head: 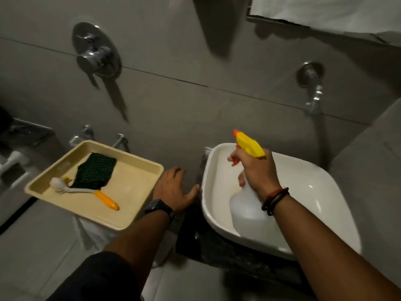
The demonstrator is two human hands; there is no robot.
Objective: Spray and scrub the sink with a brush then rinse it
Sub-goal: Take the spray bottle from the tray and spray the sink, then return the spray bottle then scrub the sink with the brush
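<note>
A white square sink (308,185) sits on a dark counter at the right. My right hand (257,170) grips the neck of a clear spray bottle (247,209) with a yellow trigger head, held over the basin with the nozzle facing the far rim. My left hand (173,189) hovers flat with fingers spread between the sink and a cream tray (130,192). In that tray lies a brush (86,190) with white bristles and an orange handle, partly under a dark green scrub cloth (93,170).
A wall tap (313,98) juts out above the sink at the right. A chrome mixer handle (95,55) is on the tiled wall at the left. Two small taps (86,133) sit behind the tray. The dark counter edge (217,246) lies below the basin.
</note>
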